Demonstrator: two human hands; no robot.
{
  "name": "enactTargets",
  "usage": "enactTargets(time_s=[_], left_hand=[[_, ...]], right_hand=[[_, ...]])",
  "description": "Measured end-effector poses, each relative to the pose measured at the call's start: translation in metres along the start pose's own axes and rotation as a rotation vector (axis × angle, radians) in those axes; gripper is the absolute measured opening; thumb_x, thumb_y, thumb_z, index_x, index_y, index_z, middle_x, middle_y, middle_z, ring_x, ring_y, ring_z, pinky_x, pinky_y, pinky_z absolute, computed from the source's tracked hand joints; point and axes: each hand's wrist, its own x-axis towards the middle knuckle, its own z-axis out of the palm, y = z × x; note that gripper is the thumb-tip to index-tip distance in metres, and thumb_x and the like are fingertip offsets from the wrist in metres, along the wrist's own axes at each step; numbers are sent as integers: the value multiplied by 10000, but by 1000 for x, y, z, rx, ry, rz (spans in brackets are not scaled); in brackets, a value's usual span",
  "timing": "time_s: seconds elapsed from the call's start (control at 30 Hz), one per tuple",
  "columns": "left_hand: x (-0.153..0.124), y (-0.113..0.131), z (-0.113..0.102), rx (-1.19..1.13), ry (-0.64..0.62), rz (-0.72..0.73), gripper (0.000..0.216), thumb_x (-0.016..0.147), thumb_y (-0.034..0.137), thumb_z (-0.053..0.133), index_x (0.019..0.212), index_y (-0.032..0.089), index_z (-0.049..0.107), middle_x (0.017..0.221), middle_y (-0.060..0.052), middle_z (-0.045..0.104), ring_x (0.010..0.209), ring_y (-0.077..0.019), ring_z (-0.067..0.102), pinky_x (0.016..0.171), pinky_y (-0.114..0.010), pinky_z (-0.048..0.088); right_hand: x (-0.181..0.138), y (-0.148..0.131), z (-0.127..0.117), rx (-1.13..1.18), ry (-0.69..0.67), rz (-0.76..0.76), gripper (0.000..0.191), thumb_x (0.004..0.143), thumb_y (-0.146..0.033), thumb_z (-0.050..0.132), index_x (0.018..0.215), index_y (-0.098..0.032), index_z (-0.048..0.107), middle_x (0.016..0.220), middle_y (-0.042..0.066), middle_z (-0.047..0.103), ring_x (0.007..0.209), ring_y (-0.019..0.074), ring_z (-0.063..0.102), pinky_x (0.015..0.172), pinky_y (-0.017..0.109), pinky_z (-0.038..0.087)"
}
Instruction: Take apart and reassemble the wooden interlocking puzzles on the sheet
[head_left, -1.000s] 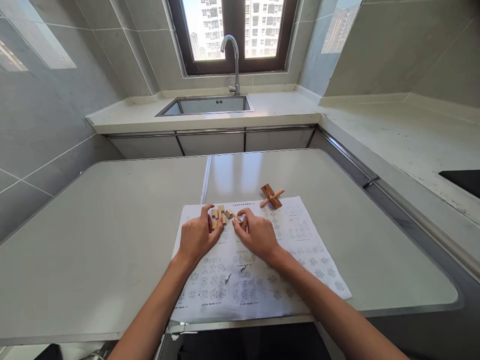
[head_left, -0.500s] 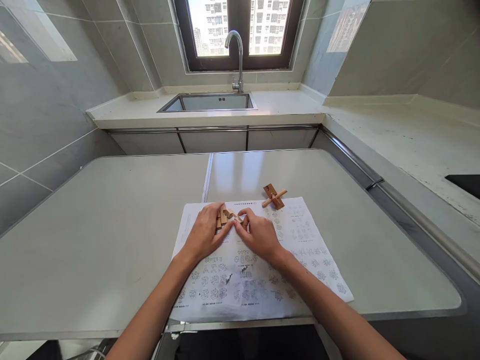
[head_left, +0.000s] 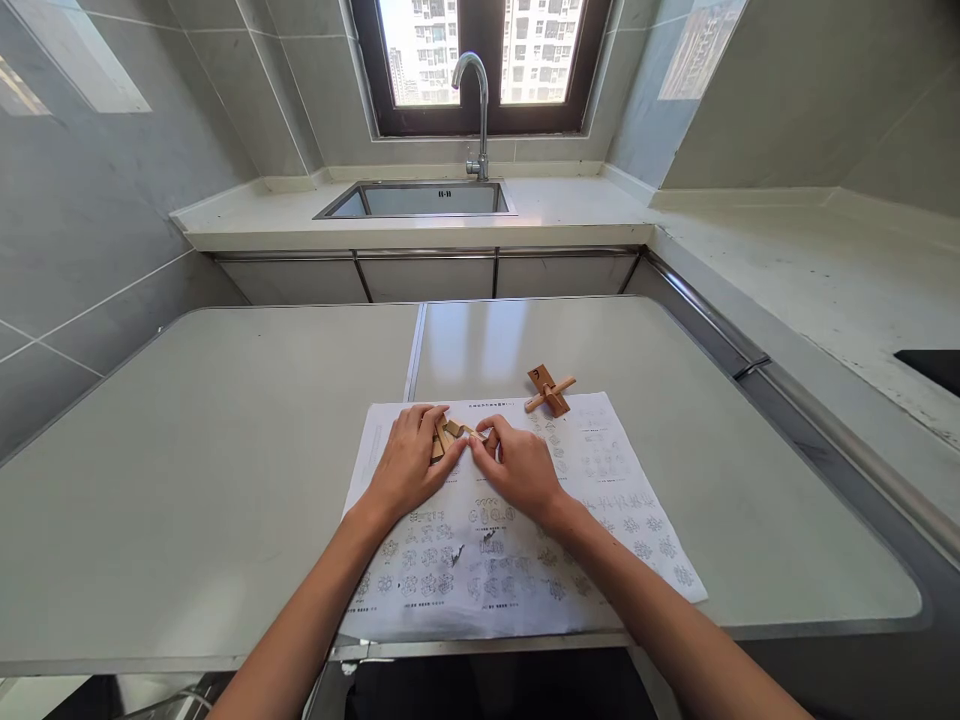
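We close both hands, left (head_left: 409,462) and right (head_left: 517,466), on a cluster of small tan wooden puzzle blocks (head_left: 452,434) lying left-to-right on the white printed instruction sheet (head_left: 525,560); their count stays hidden. One assembled brown wooden cross puzzle (head_left: 549,389) sits near the sheet's far edge, with bare grey desk (head_left: 202,480) wide on both sides.

We stand in a small kitchen with grey tiled walls (head_left: 112,200). A dark-framed window (head_left: 480,60) admits bright daylight above a steel sink (head_left: 420,200) and curved tap (head_left: 476,100). A pale counter (head_left: 787,270) runs along the right; a light table (head_left: 187,450) fills the foreground.
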Motion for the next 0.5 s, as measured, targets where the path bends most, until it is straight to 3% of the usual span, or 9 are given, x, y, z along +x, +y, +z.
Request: enactTargets(time_s=[0.2, 0.5], left_hand=[[0, -2, 2, 16, 18, 21, 440, 1034, 467, 571, 1398, 227, 512, 1319, -125, 604, 1240, -320, 560, 1090, -509, 480], [0, 6, -2, -1, -15, 70, 511, 950, 437, 673, 1388, 237, 503, 1338, -123, 602, 1224, -329, 573, 1062, -512, 495]], right_hand=[[1, 0, 1, -56, 66, 8, 145, 1028, -330, 552, 1032, -217, 644, 728, -30, 715, 627, 164, 644, 627, 286, 347], [1, 2, 1, -22, 2, -26, 149, 1035, -340, 571, 1014, -234, 674, 752, -32, 736, 634, 157, 642, 644, 284, 352]])
